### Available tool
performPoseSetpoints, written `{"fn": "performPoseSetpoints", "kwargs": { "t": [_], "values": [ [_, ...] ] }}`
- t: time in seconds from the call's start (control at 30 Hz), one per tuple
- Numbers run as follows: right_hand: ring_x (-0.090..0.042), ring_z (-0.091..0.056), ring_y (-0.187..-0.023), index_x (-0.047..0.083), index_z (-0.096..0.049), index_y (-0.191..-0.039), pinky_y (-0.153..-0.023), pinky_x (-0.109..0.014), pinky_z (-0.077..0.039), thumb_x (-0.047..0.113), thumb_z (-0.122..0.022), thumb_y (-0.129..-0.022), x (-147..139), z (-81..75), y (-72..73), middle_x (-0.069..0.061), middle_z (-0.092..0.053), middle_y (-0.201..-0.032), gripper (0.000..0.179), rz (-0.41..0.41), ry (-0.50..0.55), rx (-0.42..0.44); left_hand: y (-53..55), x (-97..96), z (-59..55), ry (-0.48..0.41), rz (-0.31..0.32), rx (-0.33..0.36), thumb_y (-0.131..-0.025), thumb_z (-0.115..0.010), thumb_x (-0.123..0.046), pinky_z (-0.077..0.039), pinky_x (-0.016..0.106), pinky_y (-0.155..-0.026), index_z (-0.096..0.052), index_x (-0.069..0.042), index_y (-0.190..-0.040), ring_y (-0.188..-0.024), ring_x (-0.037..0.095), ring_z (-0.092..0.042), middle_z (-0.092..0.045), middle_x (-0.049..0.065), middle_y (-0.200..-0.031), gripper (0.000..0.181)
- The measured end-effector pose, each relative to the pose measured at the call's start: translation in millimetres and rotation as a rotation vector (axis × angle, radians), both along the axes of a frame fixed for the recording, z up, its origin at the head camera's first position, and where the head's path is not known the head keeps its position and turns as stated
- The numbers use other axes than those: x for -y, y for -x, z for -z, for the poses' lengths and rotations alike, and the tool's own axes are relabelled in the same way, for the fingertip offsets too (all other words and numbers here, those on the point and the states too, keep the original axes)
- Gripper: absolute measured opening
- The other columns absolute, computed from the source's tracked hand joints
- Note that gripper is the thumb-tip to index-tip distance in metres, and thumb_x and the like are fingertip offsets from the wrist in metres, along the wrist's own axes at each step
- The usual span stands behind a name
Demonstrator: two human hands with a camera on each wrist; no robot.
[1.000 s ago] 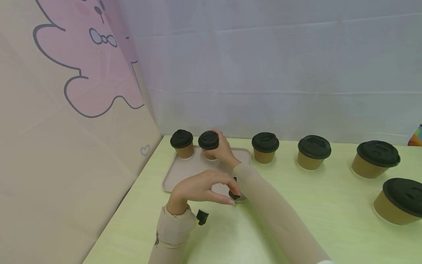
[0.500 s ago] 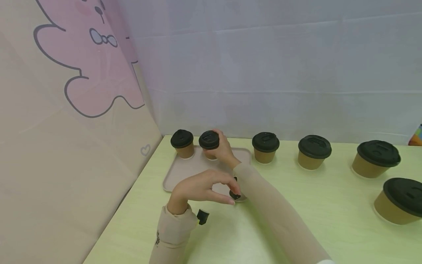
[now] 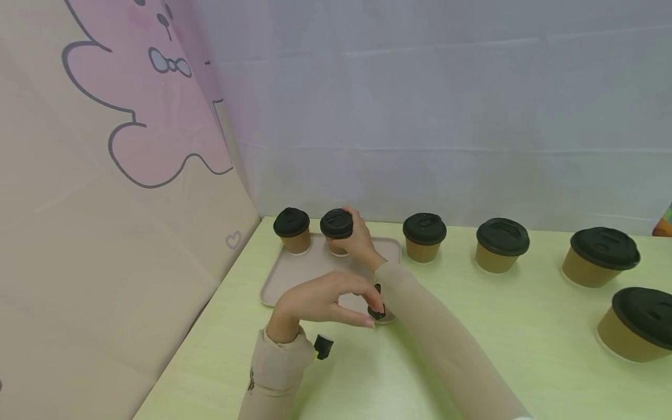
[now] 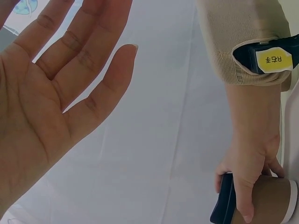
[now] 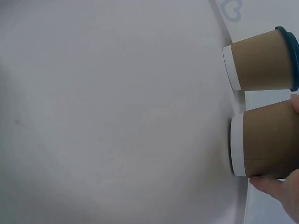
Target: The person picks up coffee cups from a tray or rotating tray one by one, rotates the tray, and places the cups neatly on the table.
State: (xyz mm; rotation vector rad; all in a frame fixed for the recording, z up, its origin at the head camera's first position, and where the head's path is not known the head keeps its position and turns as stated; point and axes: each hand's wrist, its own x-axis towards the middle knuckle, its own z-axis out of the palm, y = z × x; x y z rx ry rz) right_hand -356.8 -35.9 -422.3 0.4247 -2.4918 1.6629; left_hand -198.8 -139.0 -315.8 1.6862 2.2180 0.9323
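Note:
My right hand [image 3: 359, 239] grips a brown paper cup with a black lid [image 3: 336, 224] at the back of the pinkish tray [image 3: 280, 284]. In the right wrist view, thumb and fingers lie on either side of this cup [image 5: 268, 142], its white base right at the tray surface. Just left of it on the tray stands a second lidded cup [image 3: 295, 236]. Nearer the camera, my left hand [image 3: 325, 297] hovers over the tray's front, fingers relaxed and holding nothing. The left wrist view shows its bare palm [image 4: 37, 98] with the fingers spread.
To the right of the tray, a row of lidded cups stands along the back of the table: one cup [image 3: 423, 251], a larger one [image 3: 497, 256] and a wider one [image 3: 587, 267]. Another wide cup [image 3: 627, 335] stands nearer at the right edge. A pale curtain [image 3: 446, 116] hangs behind.
The view shifts very slightly. Both hands and the gripped cup stay in place.

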Motion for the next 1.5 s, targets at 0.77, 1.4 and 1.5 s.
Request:
{"fn": "performPoseSetpoints", "kwargs": {
  "t": [0.77, 1.4, 1.5],
  "values": [
    [-0.031, -0.041, -0.126, 0.009, -0.031, -0.139, -0.105, -0.047, -0.034, 0.014, -0.081, -0.067, 3.4, -20.6, -5.1, -0.015, -0.041, -0.136, 0.087, -0.031, 0.002, -0.119, -1.0, -1.9, -0.1, 0.003, -0.012, 0.028, -0.084, -0.067, -0.014, -0.047, 0.019, -0.088, -0.062, -0.006, -0.102, -0.097, 0.007, -0.060, -0.066, 0.004, -0.100, 0.020],
    [-0.029, -0.041, -0.126, 0.013, -0.032, -0.139, -0.105, -0.048, -0.034, 0.014, -0.081, -0.067, -1.3, -42.0, -21.8, -0.013, -0.042, -0.135, 0.087, -0.039, 0.005, -0.135, 0.8, -4.1, 2.5, 0.006, 0.009, 0.013, -0.084, -0.066, -0.015, -0.047, 0.020, -0.089, -0.062, -0.004, -0.103, -0.098, 0.007, -0.061, -0.067, 0.008, -0.100, 0.021],
    [-0.029, -0.041, -0.126, 0.012, -0.031, -0.139, -0.104, -0.047, -0.034, 0.015, -0.081, -0.067, -2.0, -44.1, -23.1, -0.013, -0.042, -0.135, 0.087, -0.047, 0.007, -0.139, 0.8, -4.1, 2.4, 0.018, 0.001, 0.023, -0.084, -0.066, -0.016, -0.046, 0.020, -0.090, -0.062, -0.004, -0.103, -0.099, 0.007, -0.061, -0.067, 0.008, -0.101, 0.022]
  ]
}}
